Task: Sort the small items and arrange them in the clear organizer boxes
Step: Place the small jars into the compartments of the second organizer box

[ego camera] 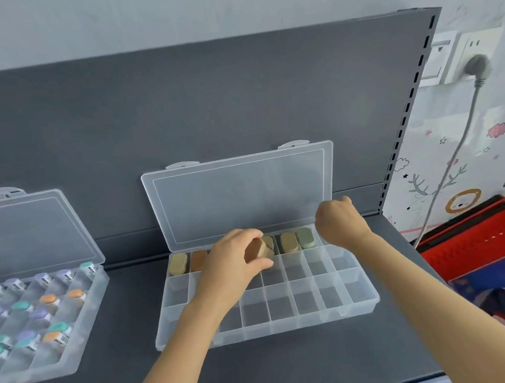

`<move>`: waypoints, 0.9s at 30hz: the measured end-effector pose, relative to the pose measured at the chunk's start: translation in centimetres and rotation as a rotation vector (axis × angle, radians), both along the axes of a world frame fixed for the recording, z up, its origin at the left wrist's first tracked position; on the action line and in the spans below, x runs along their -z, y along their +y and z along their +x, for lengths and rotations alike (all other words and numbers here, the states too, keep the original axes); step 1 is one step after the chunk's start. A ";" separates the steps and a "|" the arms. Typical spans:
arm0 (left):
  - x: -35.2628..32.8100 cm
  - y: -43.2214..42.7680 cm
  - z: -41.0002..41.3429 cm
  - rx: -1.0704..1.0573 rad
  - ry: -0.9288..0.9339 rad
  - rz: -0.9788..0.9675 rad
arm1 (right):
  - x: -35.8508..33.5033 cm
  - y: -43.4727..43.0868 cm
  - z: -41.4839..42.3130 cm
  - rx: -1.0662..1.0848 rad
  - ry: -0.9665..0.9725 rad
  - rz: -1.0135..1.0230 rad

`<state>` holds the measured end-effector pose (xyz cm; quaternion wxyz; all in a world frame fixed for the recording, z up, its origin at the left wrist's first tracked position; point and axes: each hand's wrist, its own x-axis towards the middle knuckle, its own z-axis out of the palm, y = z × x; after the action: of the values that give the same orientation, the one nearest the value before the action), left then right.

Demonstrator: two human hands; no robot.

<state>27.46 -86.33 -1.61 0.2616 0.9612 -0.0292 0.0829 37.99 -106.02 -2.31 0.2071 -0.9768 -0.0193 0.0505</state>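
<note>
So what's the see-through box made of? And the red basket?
The box looks like clear plastic, smooth and slightly frosted: the dark shelf shows through its walls and lid. The basket is probably red plastic, fairly glossy: it has one even colour, a thick moulded rim and small bright glints on its wall.

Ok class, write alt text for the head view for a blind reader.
A left hand grips a tan block over the back row of an open clear organizer box on a dark shelf; the right hand is at its back right corner. Another box, left, holds capped vials.
</note>
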 end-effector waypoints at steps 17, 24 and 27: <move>-0.8 -4.3 1.8 0.085 -0.027 -0.029 | -0.3 -4.4 -1.4 0.035 -0.052 0.566; -0.6 -4.4 2.3 0.072 -0.006 -0.023 | -0.1 -4.9 0.1 -0.023 0.070 0.535; -0.5 -4.3 2.5 0.067 -0.017 -0.026 | 0.2 -5.2 0.5 -0.086 0.087 0.480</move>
<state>29.94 -90.67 -1.16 0.2764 0.9554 -0.0624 0.0827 38.54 -111.19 -2.52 0.4315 -0.8948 -0.0635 0.0952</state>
